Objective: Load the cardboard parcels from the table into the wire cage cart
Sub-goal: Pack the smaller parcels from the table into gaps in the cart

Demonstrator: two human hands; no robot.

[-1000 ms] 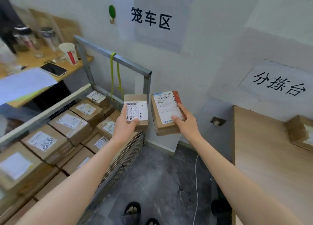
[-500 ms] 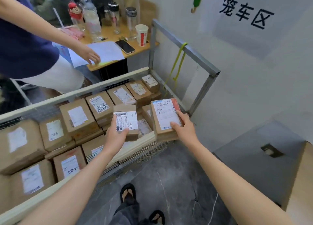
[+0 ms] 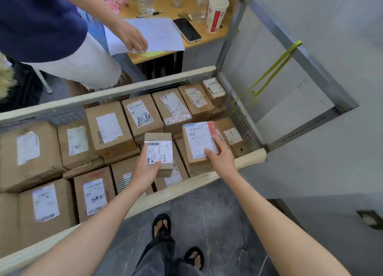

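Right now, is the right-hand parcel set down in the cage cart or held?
Held. The right hand grips the red-edged parcel just inside the cart's near rail, above the loaded parcels.

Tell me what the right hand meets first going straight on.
Probably the far-row parcels in the cart, struck by the held parcel in the right hand; if it rides higher, the far rail. Height is unclear.

bystander (image 3: 41,22): cropped at top edge | parcel labels (image 3: 159,152): print unreadable (blurred)
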